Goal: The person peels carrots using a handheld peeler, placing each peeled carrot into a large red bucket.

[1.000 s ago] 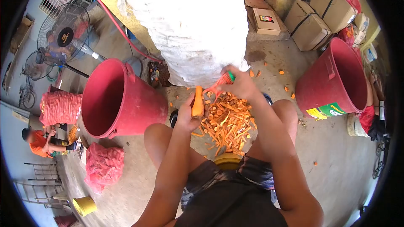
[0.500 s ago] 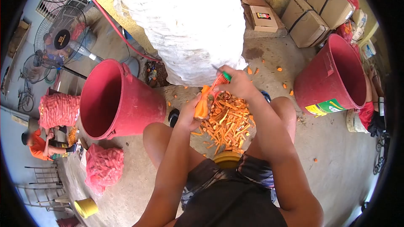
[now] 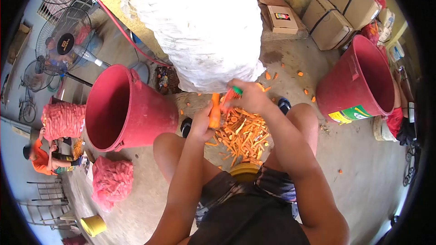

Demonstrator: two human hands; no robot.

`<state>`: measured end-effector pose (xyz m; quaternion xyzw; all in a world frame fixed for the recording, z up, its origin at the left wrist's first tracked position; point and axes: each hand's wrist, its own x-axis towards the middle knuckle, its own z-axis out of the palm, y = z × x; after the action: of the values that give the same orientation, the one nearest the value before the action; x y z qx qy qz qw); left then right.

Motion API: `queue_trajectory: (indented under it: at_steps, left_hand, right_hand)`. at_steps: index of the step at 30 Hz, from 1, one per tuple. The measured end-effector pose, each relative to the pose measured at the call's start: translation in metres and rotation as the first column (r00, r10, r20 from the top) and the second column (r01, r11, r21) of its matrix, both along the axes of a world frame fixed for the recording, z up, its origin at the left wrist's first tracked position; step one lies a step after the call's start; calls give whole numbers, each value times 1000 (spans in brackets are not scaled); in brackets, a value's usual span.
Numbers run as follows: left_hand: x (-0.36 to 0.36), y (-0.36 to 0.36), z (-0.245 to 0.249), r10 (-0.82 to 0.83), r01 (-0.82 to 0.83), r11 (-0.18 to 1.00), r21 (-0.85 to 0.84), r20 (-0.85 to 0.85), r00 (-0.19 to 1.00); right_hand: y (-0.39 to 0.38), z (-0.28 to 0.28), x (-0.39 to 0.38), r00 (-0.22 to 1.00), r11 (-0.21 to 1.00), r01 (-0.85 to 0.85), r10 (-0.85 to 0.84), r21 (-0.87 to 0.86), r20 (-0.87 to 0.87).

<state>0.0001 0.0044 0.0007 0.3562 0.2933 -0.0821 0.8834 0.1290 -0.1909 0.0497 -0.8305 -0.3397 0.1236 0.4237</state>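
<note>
My left hand is closed round the lower part of a peeled carrot, its bright orange end pointing up. A red-and-green peeler sits in my closed right hand, just right of the carrot. Fingers and blur hide part of the tool. Below both hands, a heap of carrot peelings lies on the floor between my legs. Behind them stands a tall white sack with orange carrots showing at its top.
Large red bins stand at left and right. A pink mesh bag lies at lower left, above a yellow bucket. Cardboard boxes stand at back right. A fan and a seated person are at far left.
My right hand with the peeler has shifted slightly left and down. The carrot is more upright in my left hand. The person at far left has raised an arm to the mesh sack.
</note>
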Motion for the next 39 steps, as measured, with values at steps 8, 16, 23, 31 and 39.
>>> queue_trajectory:
  at_steps: [8,16,23,31,39]
  left_hand:
    - [-3,5,2,4,0,996,89,-47,999]
    - [-9,9,-6,-113,111,993,35,70,991]
    - [-14,6,10,-101,97,992,79,52,994]
    - [-3,-11,11,22,-22,1000,19,6,1000]
    - [-16,-1,18,-130,132,982,131,-25,991]
  right_hand:
    - [-5,0,15,988,994,109,-105,29,-112]
    - [-2,5,0,994,996,-84,83,-18,-66]
    - [-6,4,20,955,970,243,-244,-28,-166]
    - [2,10,-15,989,993,-115,113,-21,-91]
    - [-11,1,39,968,969,248,-248,9,-33]
